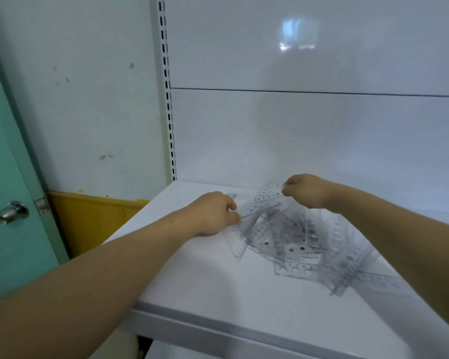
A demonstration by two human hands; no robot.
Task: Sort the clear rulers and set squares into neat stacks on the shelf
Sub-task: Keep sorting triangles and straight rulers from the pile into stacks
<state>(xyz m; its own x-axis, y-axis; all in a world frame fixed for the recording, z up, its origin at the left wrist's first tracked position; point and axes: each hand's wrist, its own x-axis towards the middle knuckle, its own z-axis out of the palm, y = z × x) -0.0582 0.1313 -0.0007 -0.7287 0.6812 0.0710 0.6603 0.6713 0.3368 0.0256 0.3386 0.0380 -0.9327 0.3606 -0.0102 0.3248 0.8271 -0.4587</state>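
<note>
The right hand (305,190) is curled, its fingertips pinching the far end of a clear ruler (266,196). The printed numerals beside those fingertips are legible only in part. The left hand (214,213) is also curled; its fingers (232,206) pinch the near end of what appears to be the same ruler, but the fingertips are turned away and the exact contact is hard to confirm. The ruler runs tilted between the two hands, raised at the right-hand end.

Below and between the hands lies a loose pile of clear rulers and set squares (290,237), overlapping at crossed angles. Because the pieces are transparent and blurred, individual edges merge; the count and the shape of each piece cannot be determined. Some pieces extend toward the person from the right hand (347,270), and the right forearm covers part of the pile.

The pile rests on the white shelf (205,281), whose front edge is visible and whose right side is cut off by the frame. Behind the hands stands a white back panel (296,125). To the left of the left hand are a slotted upright (169,112), a yellow board (94,218) and a green door (8,177) with a metal knob (11,212).
</note>
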